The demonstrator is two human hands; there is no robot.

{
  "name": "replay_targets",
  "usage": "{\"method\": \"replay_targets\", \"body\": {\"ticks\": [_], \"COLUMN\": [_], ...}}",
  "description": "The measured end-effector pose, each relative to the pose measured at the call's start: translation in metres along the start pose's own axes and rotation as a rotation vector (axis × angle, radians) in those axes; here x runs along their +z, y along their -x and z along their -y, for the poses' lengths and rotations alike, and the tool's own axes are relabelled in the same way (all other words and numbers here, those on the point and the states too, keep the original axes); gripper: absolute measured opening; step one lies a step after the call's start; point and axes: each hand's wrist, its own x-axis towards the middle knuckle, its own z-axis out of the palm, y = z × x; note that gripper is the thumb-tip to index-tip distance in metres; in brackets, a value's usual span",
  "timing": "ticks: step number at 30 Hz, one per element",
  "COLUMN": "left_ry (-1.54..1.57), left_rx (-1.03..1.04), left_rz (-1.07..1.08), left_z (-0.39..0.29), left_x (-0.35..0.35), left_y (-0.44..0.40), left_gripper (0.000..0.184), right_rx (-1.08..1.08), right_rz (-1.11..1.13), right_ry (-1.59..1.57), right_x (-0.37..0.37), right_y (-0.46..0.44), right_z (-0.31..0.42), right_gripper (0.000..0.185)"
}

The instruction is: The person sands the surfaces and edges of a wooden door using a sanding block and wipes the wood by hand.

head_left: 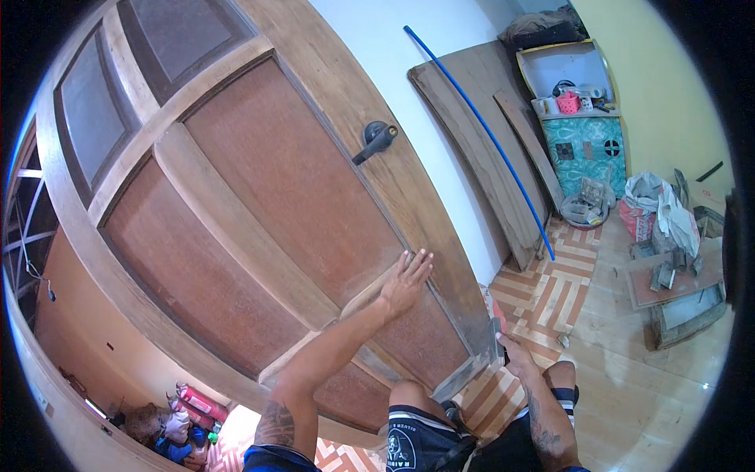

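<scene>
A wooden panel door (pixel 299 157) fills the left and middle of the head view, tilted by the wide lens. My left hand (pixel 405 283) lies flat on it with fingers spread, over the middle rail near the lock-side edge. A dark lever handle (pixel 377 141) is fixed farther up that edge. At the lower part of the same edge, my right hand (pixel 515 354) is closed around a dark hand tool (pixel 498 340). Most of the tool is hidden by the hand and the door edge, so its kind cannot be made out.
Wooden boards (pixel 480 134) and a blue pipe (pixel 487 130) lean on the white wall. A teal cabinet (pixel 586 153), sacks (pixel 657 208) and wood offcuts (pixel 684 307) stand at the right. Red cylinders (pixel 200 401) lie beyond the door, lower left.
</scene>
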Motion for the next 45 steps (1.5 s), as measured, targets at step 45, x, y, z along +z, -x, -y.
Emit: {"method": "replay_targets", "body": {"ticks": [45], "left_ry": [0.026], "left_rx": [0.011], "left_rz": [0.115], "left_z": [-0.001], "left_x": [-0.014], "left_y": [0.006], "left_gripper": [0.069], "right_rx": [-0.027], "right_rz": [-0.071], "right_ry": [-0.058], "right_x": [0.0], "right_y": [-0.025], "right_z": [-0.02], "right_gripper": [0.032]}}
